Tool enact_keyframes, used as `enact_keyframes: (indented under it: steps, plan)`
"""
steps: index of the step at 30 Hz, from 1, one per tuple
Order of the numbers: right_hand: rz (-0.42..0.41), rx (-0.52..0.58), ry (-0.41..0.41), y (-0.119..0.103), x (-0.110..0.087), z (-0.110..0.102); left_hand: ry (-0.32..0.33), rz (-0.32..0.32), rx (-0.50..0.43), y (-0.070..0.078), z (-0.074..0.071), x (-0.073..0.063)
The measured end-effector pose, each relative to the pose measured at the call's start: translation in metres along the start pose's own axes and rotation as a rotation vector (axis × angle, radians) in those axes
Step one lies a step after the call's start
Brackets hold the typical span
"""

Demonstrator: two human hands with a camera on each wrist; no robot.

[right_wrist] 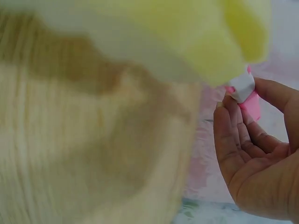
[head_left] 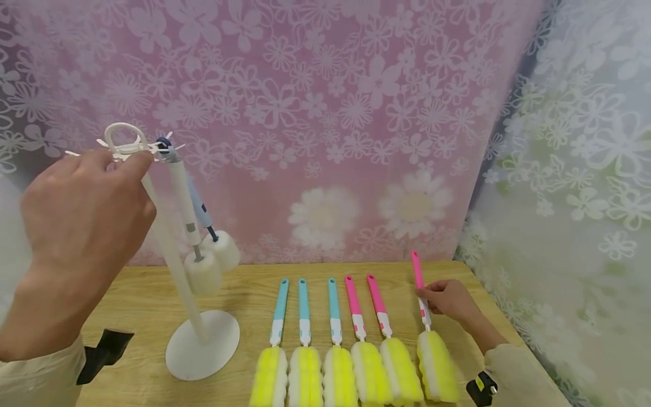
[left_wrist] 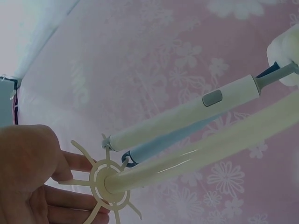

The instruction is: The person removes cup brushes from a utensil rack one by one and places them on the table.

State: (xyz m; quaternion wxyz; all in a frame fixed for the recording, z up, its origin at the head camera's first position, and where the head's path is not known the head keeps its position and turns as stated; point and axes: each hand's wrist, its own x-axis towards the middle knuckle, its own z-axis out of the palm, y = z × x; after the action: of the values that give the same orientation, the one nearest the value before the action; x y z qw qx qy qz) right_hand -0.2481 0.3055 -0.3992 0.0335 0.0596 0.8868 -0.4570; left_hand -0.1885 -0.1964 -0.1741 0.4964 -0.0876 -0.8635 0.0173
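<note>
My left hand [head_left: 89, 206] holds the hooked top of a white cup-brush stand [head_left: 175, 271], thumb and fingers around one of its spokes [left_wrist: 74, 183]. From other hooks hang a white-handled sponge brush [head_left: 182, 192] and a light blue one [head_left: 198, 204], both with white sponge heads. On the right, my right hand [head_left: 452, 299] pinches the handle of a pink-and-white bottle brush [head_left: 418, 271] between thumb and fingers. Its yellow-and-white sponge head [right_wrist: 187, 37] points toward me and fills the top of the right wrist view.
Left of the held brush, two pink-handled brushes [head_left: 376, 297] and several turquoise-handled ones [head_left: 303, 305] lie in a row on the wooden table [head_left: 244, 282]. The stand's round base [head_left: 224, 345] rests at the table's left. Floral curtains [head_left: 325, 113] hang behind and to the right.
</note>
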Motion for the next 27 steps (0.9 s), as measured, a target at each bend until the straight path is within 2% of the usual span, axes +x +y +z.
enact_keyframes:
  steps: [3, 13, 20, 27]
  plan:
    - [0.014, -0.023, -0.006, 0.007, 0.005, 0.009, -0.003, -0.013, -0.010, 0.000, -0.001, 0.000]
    - [0.018, -0.091, -0.002, 0.013, 0.014, 0.027, 0.044, 0.016, 0.008, -0.001, 0.001, -0.002]
    - [0.017, -0.137, -0.002, 0.014, 0.013, 0.036, 0.010, -0.010, 0.009, -0.001, 0.000, -0.003]
    - [0.030, -0.173, 0.010, 0.017, 0.014, 0.038, 0.011, -0.003, 0.036, 0.000, 0.001, -0.003]
